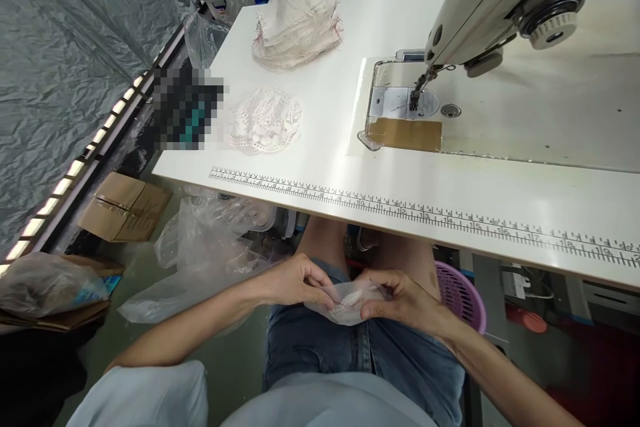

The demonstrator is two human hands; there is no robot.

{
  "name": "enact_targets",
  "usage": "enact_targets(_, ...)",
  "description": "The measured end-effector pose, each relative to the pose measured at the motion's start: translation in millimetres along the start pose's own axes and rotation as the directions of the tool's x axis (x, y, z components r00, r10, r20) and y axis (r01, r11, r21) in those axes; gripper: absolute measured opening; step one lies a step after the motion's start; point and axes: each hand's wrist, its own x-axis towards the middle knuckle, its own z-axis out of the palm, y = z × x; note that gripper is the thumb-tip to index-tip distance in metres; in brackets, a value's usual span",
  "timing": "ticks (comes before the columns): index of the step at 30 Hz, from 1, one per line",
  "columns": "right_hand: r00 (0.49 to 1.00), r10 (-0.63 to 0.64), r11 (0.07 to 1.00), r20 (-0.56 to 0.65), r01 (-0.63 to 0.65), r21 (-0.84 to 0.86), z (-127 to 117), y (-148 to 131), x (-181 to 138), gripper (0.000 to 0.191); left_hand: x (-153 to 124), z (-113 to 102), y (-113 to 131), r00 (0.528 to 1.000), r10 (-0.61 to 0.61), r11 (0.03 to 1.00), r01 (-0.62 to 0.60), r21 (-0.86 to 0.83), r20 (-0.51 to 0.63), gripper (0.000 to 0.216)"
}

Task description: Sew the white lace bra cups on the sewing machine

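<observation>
Over my lap, below the table's front edge, both hands pinch one small sheer white fabric piece with a lace edge (347, 303). My left hand (295, 280) grips its left side with curled fingers. My right hand (400, 300) holds its right side between thumb and fingers. On the white sewing table (325, 167) lies a white lace piece (265, 121), and behind it stands a stack of cream fabric cups (299, 17). The sewing machine (505, 7) stands at the right, its needle (415, 97) above the plate.
A printed ruler (425, 213) runs along the table's front edge. A purple basket (463, 297) sits by my right knee. Clear plastic bags (210, 247) and a cardboard box (125, 208) lie on the floor at the left. Grey sheeting hangs at far left.
</observation>
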Motion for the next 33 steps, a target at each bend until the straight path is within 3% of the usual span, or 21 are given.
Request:
enact_targets(6, 0.998, 0.010, 0.999, -0.063, -0.013, -0.044, 6.8, -2.4, 3.8, 0.032, -4.7, -0.9, -0.1, 1.000, -0.005, 0.999, 0.006, 0.036, -0.022, 0.025)
enact_targets(16, 0.998, 0.057, 0.998, -0.017, -0.058, -0.034, 10.6, -8.8, 5.9, 0.037, -5.1, 0.3, 7.3, 0.999, 0.020, 0.996, -0.023, 0.082, 0.028, 0.033)
enact_targets(22, 1.000, 0.015, 0.994, -0.007, -0.015, -0.108, 8.0, -6.1, 2.7, 0.037, 1.4, 8.8, 6.2, 0.995, 0.039, 0.991, -0.027, 0.134, -0.089, 0.026)
enact_targets(33, 0.999, 0.028, 1.000, 0.041, -0.028, 0.008, 5.4, -4.0, -0.3, 0.032, -0.8, 1.3, 5.5, 0.999, 0.028, 0.994, -0.025, 0.103, -0.030, 0.022)
